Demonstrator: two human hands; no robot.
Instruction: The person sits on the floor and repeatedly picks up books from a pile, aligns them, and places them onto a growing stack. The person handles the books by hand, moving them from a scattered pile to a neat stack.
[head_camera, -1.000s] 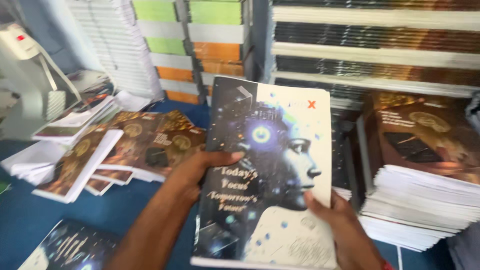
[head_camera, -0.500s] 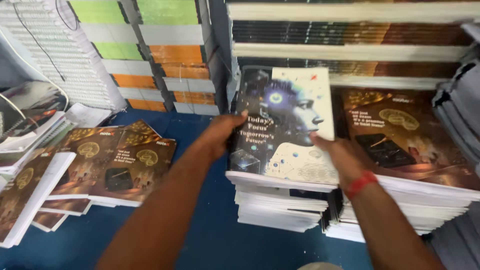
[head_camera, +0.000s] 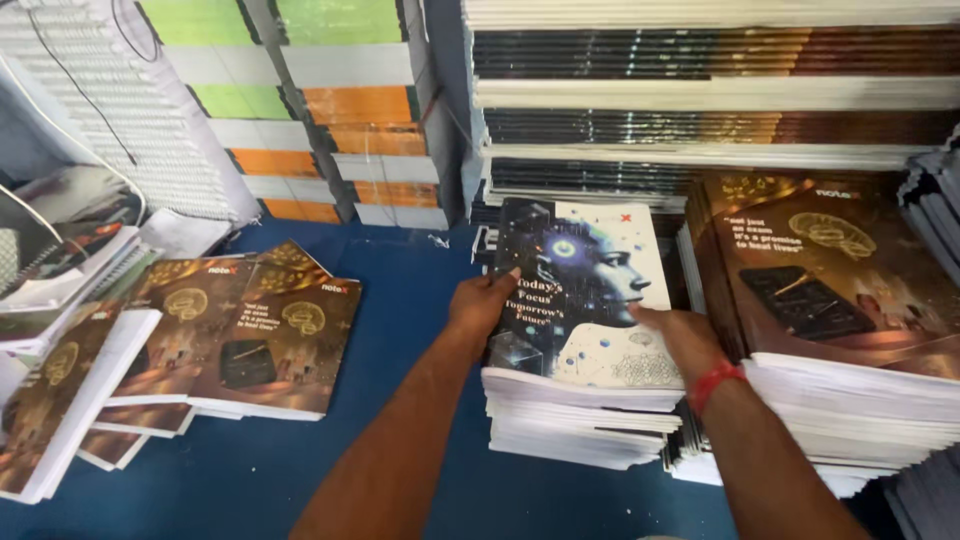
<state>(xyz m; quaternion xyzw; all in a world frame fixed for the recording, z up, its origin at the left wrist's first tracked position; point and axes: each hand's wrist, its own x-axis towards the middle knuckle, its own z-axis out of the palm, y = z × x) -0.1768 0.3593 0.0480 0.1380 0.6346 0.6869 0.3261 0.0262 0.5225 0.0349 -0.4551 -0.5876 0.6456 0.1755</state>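
A notebook with a dark blue and white cover showing a robot-like head (head_camera: 585, 270) lies on top of a stack of like notebooks (head_camera: 575, 420) on the blue table. My left hand (head_camera: 482, 303) grips its left edge, thumb on the cover. My right hand (head_camera: 680, 335), with a red band at the wrist, rests flat on the cover's lower right part. Both forearms reach in from the bottom of the view.
A taller stack with brown and gold covers (head_camera: 830, 290) stands right of it. Several brown-covered notebooks (head_camera: 270, 345) lie fanned out at left on the blue table (head_camera: 410, 270). High stacks of printed sheets (head_camera: 700, 100) and green and orange bundles (head_camera: 340, 110) fill the back.
The notebook has come down from being held up in front of me onto the stack. Both hands stayed on it, the view has swung right and closer.
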